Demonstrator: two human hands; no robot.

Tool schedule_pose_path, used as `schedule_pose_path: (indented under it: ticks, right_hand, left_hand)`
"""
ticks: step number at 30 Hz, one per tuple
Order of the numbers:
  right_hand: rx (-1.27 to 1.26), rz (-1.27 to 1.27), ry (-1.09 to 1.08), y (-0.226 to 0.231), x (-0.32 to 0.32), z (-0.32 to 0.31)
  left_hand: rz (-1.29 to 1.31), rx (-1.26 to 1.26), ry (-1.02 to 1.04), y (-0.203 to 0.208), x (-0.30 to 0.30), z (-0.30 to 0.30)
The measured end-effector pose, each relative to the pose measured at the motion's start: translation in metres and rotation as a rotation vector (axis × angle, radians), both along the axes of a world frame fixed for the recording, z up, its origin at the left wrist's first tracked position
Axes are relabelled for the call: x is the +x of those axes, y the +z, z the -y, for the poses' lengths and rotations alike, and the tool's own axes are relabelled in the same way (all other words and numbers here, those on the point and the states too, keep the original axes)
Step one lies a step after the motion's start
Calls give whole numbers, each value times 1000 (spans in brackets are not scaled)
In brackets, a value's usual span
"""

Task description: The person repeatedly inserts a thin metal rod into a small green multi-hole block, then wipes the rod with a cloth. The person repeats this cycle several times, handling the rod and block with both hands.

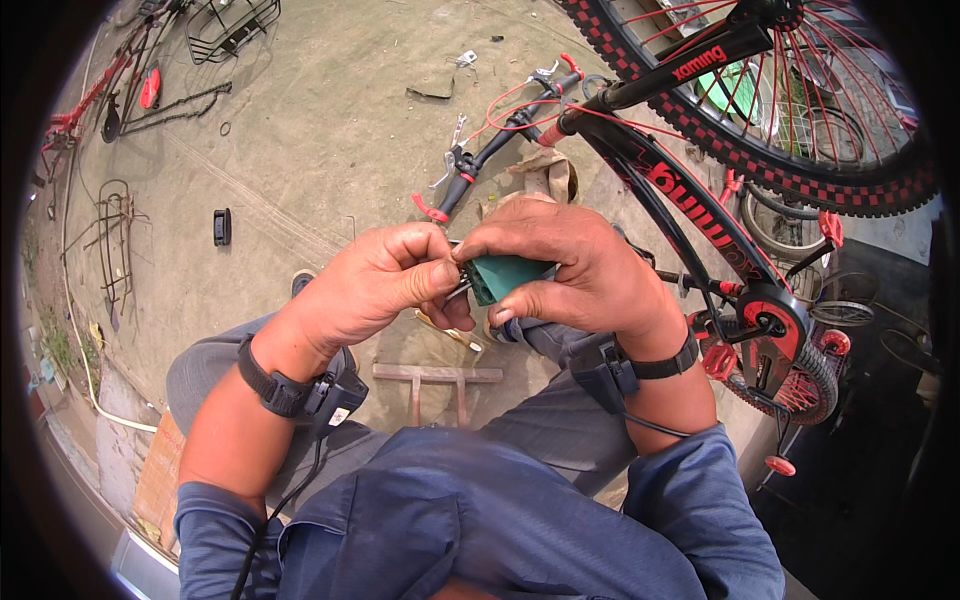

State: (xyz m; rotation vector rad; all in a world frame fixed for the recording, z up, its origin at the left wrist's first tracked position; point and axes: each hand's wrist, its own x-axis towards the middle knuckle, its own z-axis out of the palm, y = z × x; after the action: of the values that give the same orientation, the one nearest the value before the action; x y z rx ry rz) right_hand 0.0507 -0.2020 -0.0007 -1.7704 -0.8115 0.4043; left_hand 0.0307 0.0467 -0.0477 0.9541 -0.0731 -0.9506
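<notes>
In front of my lap, my right hand (pixel 575 262) grips a green folded or box-like piece (pixel 505 276) between thumb and fingers. Along its left edge run small dark openings and thin metal bits, too small to make out fully. My left hand (pixel 400 275) meets that edge, its thumb and fingers pinched together on something small that they mostly hide. Just beyond both hands lies the handlebar (pixel 490 150) of a black and red bicycle (pixel 690 200), with red grips and silver brake levers.
The bicycle's checkered tyre (pixel 660 95) and crank (pixel 775 320) stand close on my right. A wooden frame (pixel 437 374) lies between my legs. A black ring-shaped part (pixel 222 227), a wire basket (pixel 232 28) and a wire rack (pixel 118 240) lie to the left.
</notes>
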Motion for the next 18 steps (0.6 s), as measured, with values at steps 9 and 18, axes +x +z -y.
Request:
schedule_pose_path:
  ticks: [9, 18]
  right_hand:
    - [-64, -32, -120, 3, 2, 9]
    - [-13, -92, -148, -3, 18, 21]
  left_hand:
    - [117, 890, 108, -74, 73, -60]
    - [611, 1475, -635, -202, 69, -122]
